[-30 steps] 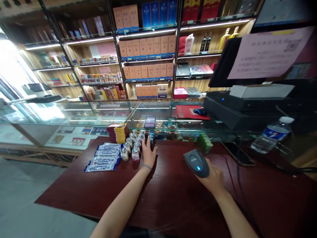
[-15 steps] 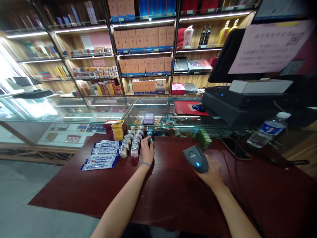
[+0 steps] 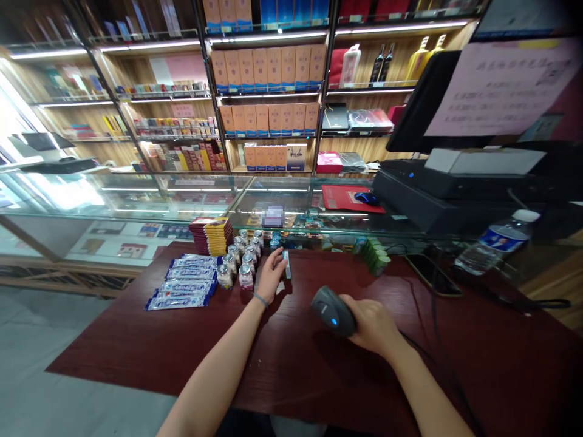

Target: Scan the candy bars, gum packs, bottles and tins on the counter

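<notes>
My left hand (image 3: 271, 276) is closed at the edge of a small, narrow pale-blue pack (image 3: 286, 265), which shows beyond the fingertips; the exact grip is partly hidden. Two rows of small lidded jars (image 3: 246, 276) stand just to its left, and small blue items (image 3: 275, 241) sit behind it. My right hand (image 3: 376, 328) is wrapped round the handle of a dark barcode scanner (image 3: 334, 311) with a lit blue light. The scanner is held above the brown tabletop (image 3: 291, 364), its head angled left.
Blue-and-white packets (image 3: 184, 282) lie fanned at the left, before stacked maroon and yellow packs (image 3: 211, 235). Green cylindrical packs (image 3: 375, 256), a phone (image 3: 432, 274) and a water bottle (image 3: 496, 243) are on the right. A glass counter (image 3: 296, 203) borders the back. The scanner's cable trails right.
My left hand has shifted slightly, and the pale-blue pack now shows at its fingertips. My right hand has brought the scanner left and lower, turning its head toward the left hand.
</notes>
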The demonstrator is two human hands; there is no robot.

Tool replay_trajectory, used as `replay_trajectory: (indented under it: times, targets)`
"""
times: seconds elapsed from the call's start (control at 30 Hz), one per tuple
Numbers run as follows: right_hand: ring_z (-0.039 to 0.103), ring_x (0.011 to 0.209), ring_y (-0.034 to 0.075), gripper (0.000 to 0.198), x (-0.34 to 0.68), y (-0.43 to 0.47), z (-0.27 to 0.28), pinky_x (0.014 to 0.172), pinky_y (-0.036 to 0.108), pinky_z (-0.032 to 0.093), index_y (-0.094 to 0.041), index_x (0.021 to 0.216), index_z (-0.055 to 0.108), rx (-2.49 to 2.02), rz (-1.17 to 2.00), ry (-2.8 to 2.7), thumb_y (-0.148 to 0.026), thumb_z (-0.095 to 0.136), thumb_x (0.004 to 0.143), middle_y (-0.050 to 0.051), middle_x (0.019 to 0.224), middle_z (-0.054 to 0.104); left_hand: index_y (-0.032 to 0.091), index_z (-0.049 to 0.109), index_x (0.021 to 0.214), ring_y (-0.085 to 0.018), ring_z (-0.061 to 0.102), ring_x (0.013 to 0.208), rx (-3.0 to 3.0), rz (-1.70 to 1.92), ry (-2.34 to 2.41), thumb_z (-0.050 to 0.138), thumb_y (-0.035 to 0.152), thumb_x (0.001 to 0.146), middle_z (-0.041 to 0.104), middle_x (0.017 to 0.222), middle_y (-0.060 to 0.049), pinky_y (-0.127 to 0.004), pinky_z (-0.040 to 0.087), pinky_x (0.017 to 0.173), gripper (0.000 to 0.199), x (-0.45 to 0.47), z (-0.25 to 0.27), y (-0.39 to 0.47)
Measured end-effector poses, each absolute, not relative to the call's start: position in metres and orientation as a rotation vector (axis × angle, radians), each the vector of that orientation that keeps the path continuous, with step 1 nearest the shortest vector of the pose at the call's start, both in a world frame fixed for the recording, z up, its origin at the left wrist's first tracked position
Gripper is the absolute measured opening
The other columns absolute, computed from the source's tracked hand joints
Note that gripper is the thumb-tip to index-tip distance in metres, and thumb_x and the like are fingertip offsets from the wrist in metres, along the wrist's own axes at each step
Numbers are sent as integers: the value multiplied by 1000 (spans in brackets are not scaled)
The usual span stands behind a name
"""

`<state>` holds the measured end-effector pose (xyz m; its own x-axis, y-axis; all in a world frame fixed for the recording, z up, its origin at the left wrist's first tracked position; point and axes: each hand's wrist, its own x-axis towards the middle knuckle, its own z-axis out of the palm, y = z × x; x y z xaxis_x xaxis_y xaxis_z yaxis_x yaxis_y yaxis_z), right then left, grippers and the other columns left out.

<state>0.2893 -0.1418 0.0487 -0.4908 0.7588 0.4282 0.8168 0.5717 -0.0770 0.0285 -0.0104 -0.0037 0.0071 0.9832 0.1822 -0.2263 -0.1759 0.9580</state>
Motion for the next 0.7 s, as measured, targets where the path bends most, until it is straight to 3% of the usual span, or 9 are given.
replay_trajectory:
  times: [0.13, 0.37, 0.57, 0.7]
  targets:
    - [74, 68, 24, 45, 280, -144, 49, 61, 29, 42, -18, 117, 54, -1296, -136, -2451, -23, 62, 73, 4, 79, 77, 23, 60, 135, -24, 68, 110, 1150, 1406, 950, 69, 40, 88, 70, 126, -12, -36, 57, 91, 50, 28, -5, -8]
    - [74, 66, 27, 36, 282, -143, 46, 58, 31, 39, -18, 104, 56, -1374, -69, -2486, -24, 66, 70, 3, 73, 75, 24, 61, 132, -22, 68, 104, 1055, 1390, 921, 72, 39, 86, 66, 132, -11, -31, 56, 79, 50, 29, -7, -8]
    - [74, 63, 25, 51, 286, -142, 47, 56, 29, 43, -18, 118, 51, -1297, -147, -2364, -21, 61, 69, 1, 72, 74, 23, 60, 133, -20, 67, 105, 911, 1402, 841, 84, 37, 74, 69, 120, -8, -31, 52, 89, 66, 29, -2, -10]
    - [72, 58, 24, 44, 301, -138, 44, 55, 29, 47, -19, 113, 52, -1281, -300, -2188, -19, 56, 70, 1, 68, 72, 19, 66, 119, -17, 67, 91, 984, 1365, 850, 84, 37, 71, 71, 104, -5, -30, 53, 84, 55, 30, -1, -13]
